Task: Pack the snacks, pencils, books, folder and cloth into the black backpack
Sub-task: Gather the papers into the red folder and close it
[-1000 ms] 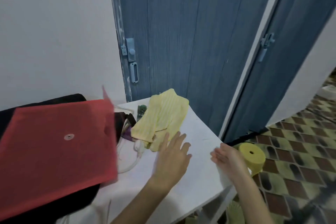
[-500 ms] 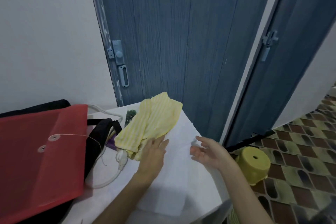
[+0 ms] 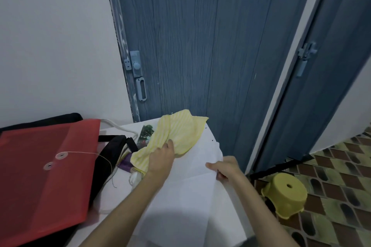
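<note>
From where I watch, the flat red plastic string-tie folder has come to rest on the black fabric backpack, not yet inside it. Right of the folder, my left hand has gone from hovering to landing on the yellow striped cloth, fingers curling into it, so I judge the cloth goes in next. Further right of the folder, my right hand now pinches the edge of the white sheet covering the worktop.
</note>
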Motion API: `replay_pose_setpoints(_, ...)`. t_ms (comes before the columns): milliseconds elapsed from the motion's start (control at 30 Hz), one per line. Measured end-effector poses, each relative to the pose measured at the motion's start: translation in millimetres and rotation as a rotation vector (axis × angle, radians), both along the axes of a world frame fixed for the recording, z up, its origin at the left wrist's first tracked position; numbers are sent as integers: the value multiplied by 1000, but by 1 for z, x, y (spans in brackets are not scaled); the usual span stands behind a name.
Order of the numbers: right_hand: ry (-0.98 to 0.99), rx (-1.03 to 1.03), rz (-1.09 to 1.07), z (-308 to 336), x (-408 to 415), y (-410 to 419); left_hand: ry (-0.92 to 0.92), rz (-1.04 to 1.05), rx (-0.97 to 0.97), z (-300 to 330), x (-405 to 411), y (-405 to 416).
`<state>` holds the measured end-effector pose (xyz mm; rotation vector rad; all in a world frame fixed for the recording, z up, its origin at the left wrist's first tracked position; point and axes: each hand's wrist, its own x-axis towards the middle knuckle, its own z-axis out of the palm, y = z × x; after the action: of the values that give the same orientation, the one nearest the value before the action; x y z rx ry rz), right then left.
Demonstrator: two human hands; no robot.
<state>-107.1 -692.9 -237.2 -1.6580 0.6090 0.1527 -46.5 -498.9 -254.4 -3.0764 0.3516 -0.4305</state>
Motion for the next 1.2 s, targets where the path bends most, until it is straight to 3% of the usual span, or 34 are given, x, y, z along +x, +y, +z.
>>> replay_pose_setpoints(100, -33, -29, -22, -2, -15, -27, -109, 32, 17, 7, 0, 5)
replay_pose_setpoints(200, -84, -94, -78, 0, -42, -71, -92, 58, -28, 4, 3, 9)
replay_pose_setpoints(400, -87, -169, -71, 4, -101, -135, 76, 210, -51, 5, -7, -5)
replay_pose_setpoints(533, -161, -119, -152, 1, -124, -151, 283, 114, -131, 7, -9, -20)
replay_pose_setpoints(567, -188, -97, -155, 2, -127, -149, 349, 13, -294, 13, -14, -27)
replay_pose_setpoints(633, -244, -68, -166, 3, -131, -142, 498, -134, -867, 32, -34, -45)
replay_pose_setpoints(700, -284, -38, -158, 6, -128, -131, 737, -98, -1413, 55, -55, -59)
replay_pose_setpoints(767, -314, -21, -132, 9, -124, -118, 857, -156, -1520, 57, -65, -63)
replay_pose_setpoints(1000, -317, -109, 114, 37, -97, -90, 604, -299, -1548, 85, -75, -33)
replay_pose_setpoints(1200, -600, 0, 117, 110, -57, -59, 274, -343, -1479, 149, -82, 4)
